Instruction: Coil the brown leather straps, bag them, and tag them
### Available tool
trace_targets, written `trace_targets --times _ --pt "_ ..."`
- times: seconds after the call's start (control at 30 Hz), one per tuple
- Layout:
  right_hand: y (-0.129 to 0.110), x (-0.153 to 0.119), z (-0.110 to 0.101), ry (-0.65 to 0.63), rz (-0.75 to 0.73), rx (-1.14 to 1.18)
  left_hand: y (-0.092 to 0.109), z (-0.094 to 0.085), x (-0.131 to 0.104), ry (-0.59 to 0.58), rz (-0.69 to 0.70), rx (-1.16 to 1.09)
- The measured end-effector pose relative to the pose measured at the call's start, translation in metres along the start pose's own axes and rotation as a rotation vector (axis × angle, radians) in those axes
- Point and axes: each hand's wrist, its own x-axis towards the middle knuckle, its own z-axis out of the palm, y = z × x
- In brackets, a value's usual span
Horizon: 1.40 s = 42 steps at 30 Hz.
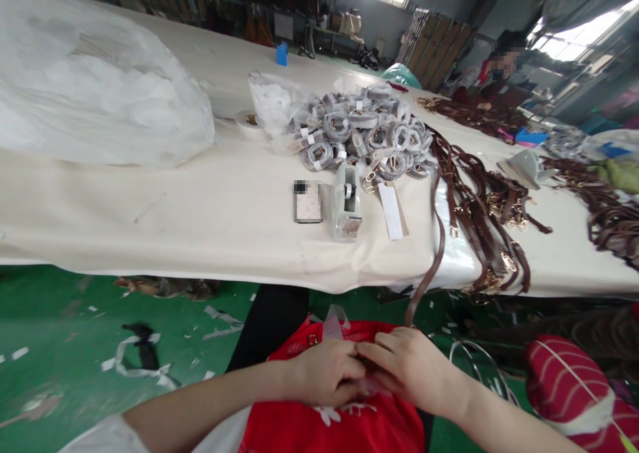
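My left hand [327, 374] and my right hand [412, 368] meet over the red apron [384, 426] in my lap, fingers curled and pinched together. A translucent plastic strip [334, 321] sticks up behind the left hand, and more of it shows between the fingers. From the table edge a brown strap [423, 283] hangs down to the back of my right hand; its lower end is hidden. Beside the left hand lies a small gold-coloured buckle [313, 340]. Exactly what each finger grips is partly covered by the hands.
On the cream-covered table [239, 220] stand a tape dispenser [347, 207], a pile of wrapped strap coils [367, 130], white paper [391, 210] and loose brown straps [474, 207]. A large plastic bag [100, 94] lies left. Another person [499, 74] is at the far right.
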Motion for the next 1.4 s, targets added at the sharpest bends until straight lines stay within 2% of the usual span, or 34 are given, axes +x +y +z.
trace_targets --times 0.1,0.23,0.43,0.7,0.9,1.07,1.3,1.4 --pt "0.001 -0.002 0.004 0.011 -0.049 -0.089 0.0 -0.002 0.001 -0.004 0.016 0.042" --pt "0.002 -0.007 0.008 0.016 -0.017 -0.028 0.002 -0.004 0.002 0.0 0.001 0.09" --pt "0.004 -0.01 0.016 -0.013 0.011 0.012 0.003 -0.005 0.005 -0.015 0.008 0.049" --pt "0.006 -0.015 0.014 -0.021 0.006 0.009 0.005 -0.007 0.005 -0.029 0.015 0.013" --pt "0.007 -0.02 0.013 -0.034 0.064 0.063 0.008 -0.009 0.006 -0.04 -0.005 -0.005" --pt "0.013 -0.021 0.005 -0.04 0.145 0.346 0.005 -0.005 0.001 -0.037 -0.032 0.016" --pt "0.024 -0.026 -0.015 -0.289 0.177 0.859 0.005 -0.007 -0.003 -0.059 -0.044 0.078" --pt "0.025 -0.025 -0.007 -0.23 0.243 0.923 0.01 -0.011 -0.002 0.027 -0.046 0.104"
